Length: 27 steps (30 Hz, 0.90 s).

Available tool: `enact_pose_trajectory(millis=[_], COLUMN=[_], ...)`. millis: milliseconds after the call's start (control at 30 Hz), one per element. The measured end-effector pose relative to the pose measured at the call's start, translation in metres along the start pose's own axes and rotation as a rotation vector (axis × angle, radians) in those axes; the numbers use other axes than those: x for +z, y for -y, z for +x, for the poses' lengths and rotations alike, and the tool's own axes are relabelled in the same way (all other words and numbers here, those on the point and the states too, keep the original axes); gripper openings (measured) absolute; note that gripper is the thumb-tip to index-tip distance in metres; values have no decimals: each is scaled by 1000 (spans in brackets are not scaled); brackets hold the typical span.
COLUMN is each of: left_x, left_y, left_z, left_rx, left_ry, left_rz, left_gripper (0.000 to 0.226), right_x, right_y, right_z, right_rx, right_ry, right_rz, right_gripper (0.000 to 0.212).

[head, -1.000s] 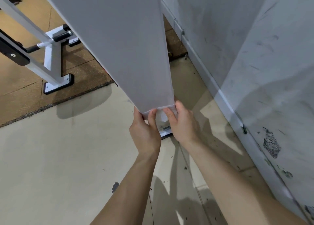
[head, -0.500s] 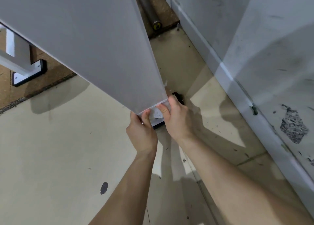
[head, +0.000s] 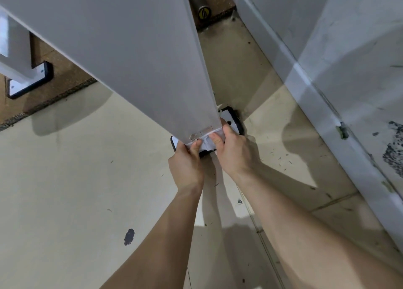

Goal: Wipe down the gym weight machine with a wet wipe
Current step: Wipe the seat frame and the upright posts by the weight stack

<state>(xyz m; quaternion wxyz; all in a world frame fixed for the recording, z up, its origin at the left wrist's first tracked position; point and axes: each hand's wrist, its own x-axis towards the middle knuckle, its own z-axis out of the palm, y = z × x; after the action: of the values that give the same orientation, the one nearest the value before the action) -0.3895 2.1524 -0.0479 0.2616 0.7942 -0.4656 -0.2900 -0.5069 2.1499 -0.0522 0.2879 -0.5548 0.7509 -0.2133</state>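
From my remote seat I see both hands at the bottom edge of the tall flat grey panel of the weight machine, with the crumpled white wet wipe bunched between them and pressed against that edge. The left hand pinches one end of the wipe between thumb and fingers. The right hand has its fingers curled round the other end, at the panel's corner.

My main worry is the wipe itself. It is wadded up rather than spread, so I judge that only a narrow strip of it meets the panel, and a pass along the edge could leave streaks or miss patches. Drawn tight over the thin lower edge, it could also tear or slip out of one hand.

The black-rimmed white foot plate sits just beneath the knuckles, and the gap looks tight. A quick stroke could catch fingers between plate and panel.

The beige floor near the scuffed grey wall is flecked with small debris. If the wipe drags there, I expect it would pick up grit and smear it back onto the machine.
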Motion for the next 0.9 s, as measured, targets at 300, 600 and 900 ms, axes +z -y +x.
enact_pose_trajectory(millis=[300,600,900], left_x=[-46,-110,-180], left_y=[-37,-80,-105], left_z=[-12,-41,-69], left_rx=[44,34,101], left_ry=[-38,-62,122], left_rz=[-94,-59,-85], left_gripper=[16,26,13], right_x=[-27,-85,-175], right_y=[23,87,116], right_z=[-1,-34,-48], right_rx=[3,19,30], right_ry=[47,-116,-26], right_rz=[246,290,273], right_gripper=[38,26,8])
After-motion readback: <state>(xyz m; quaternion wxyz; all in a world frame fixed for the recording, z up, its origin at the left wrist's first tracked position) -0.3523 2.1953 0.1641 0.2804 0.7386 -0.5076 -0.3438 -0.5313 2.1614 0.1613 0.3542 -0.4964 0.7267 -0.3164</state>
